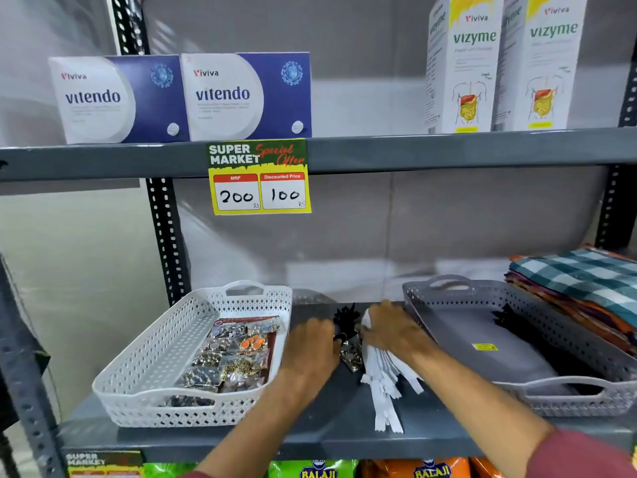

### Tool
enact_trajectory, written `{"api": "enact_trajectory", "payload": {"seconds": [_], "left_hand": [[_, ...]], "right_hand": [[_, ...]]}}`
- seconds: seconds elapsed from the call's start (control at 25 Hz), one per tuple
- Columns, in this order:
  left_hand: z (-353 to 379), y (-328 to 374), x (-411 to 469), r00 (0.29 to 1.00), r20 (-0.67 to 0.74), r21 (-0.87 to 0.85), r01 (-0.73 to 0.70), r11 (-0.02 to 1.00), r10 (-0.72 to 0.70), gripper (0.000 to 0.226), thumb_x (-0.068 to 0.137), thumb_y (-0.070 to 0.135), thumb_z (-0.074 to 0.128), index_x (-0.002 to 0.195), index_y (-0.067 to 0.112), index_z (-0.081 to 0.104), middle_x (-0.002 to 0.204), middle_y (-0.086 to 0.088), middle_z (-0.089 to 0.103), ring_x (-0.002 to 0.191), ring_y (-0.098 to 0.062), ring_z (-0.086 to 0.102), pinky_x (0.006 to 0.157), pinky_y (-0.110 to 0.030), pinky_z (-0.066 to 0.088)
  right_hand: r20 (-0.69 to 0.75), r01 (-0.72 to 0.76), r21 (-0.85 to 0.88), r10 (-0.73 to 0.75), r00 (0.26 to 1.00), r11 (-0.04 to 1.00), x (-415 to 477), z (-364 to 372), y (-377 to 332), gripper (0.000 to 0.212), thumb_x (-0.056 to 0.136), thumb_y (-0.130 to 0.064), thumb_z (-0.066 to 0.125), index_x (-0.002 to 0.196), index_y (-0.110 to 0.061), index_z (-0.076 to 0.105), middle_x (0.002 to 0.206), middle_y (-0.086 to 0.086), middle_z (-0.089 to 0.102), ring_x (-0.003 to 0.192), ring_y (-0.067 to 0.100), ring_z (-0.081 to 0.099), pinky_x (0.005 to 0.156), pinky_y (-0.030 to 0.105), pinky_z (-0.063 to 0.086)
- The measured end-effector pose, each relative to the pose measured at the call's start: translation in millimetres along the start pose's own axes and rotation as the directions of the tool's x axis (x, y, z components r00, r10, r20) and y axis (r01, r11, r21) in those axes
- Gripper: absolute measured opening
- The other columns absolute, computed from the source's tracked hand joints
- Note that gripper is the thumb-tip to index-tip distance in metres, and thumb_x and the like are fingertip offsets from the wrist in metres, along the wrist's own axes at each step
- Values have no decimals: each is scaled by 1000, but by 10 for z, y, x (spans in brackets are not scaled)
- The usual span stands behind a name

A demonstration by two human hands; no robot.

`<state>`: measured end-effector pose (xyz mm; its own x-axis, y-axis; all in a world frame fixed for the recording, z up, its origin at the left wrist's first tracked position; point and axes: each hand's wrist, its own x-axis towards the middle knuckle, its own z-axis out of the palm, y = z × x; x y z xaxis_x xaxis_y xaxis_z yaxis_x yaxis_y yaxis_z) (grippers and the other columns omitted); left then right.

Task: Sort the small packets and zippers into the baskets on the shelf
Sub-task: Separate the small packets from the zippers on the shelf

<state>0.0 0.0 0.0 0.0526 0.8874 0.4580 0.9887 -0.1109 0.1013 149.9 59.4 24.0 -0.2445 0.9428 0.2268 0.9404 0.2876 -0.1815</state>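
"What sat on that grey shelf (331, 439)?"
"A white basket (144, 367) at left, a grey basket (565, 395) at right, white zippers (386, 381) and a small packet (351, 355) between, folded cloth (586, 288) far right."

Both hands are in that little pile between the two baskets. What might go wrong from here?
The white zippers hang toward the shelf's front edge, so a careless pull by the right hand might drag some off. A small packet lies right against the zippers beside the left hand; it could get scooped up with them and land in the grey basket instead of the white basket.
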Motion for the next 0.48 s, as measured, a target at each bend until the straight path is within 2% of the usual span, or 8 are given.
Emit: {"api": "enact_trajectory", "payload": {"seconds": [0.04,0.12,0.2,0.28,0.36,0.44,0.48], "left_hand": [[46,8,-4,998,62,10,3,1000,-4,25,96,29,55,107,10,65,109,-14,68,101,-34,67,82,-40,52],[177,-7,35,995,101,29,14,999,-17,25,95,27,55,110,10,65,112,-14,67,104,-33,66,85,-40,53],[235,-22,57,991,125,55,40,998,-47,26,95,29,56,110,10,66,113,-14,68,105,-33,66,86,-40,53],[274,-45,99,991,122,86,38,996,-49,29,96,31,55,109,8,66,114,-14,68,106,-32,66,87,-39,53],[310,-51,126,994,104,110,26,994,-38,30,96,33,55,110,8,65,116,-14,67,107,-31,66,88,-38,53],[301,-34,139,995,94,111,25,994,-35,33,94,37,56,110,9,65,114,-13,67,107,-30,66,88,-38,52],[285,-21,146,996,82,104,18,994,-26,35,93,39,57,110,9,65,113,-12,68,106,-30,66,88,-38,52]], "right_hand": [[64,-20,0,20,998,1000,-21,49,-4,29,92,-32,60,87,-4,66,89,11,66,87,29,70,64,26,52],[59,-28,64,25,998,998,-31,108,19,17,87,-20,65,79,-5,62,88,13,64,87,30,69,62,24,47],[27,-24,128,21,999,991,-30,103,43,26,82,-8,64,64,-12,46,79,7,56,74,24,63,55,23,42],[-41,-5,191,13,999,982,-26,-15,97,31,82,-3,63,63,-14,42,72,1,52,61,14,54,48,18,39],[-120,13,211,13,993,977,-66,-149,139,23,85,-2,61,68,-10,48,72,1,50,62,15,53,51,21,42],[-181,10,100,9,983,995,-88,-251,191,1,87,-3,58,87,-3,58,82,6,52,71,23,56,63,28,48],[-187,-16,13,18,982,1000,-84,-262,205,10,87,-3,58,97,-1,60,89,11,54,79,28,58,69,32,49]]}}
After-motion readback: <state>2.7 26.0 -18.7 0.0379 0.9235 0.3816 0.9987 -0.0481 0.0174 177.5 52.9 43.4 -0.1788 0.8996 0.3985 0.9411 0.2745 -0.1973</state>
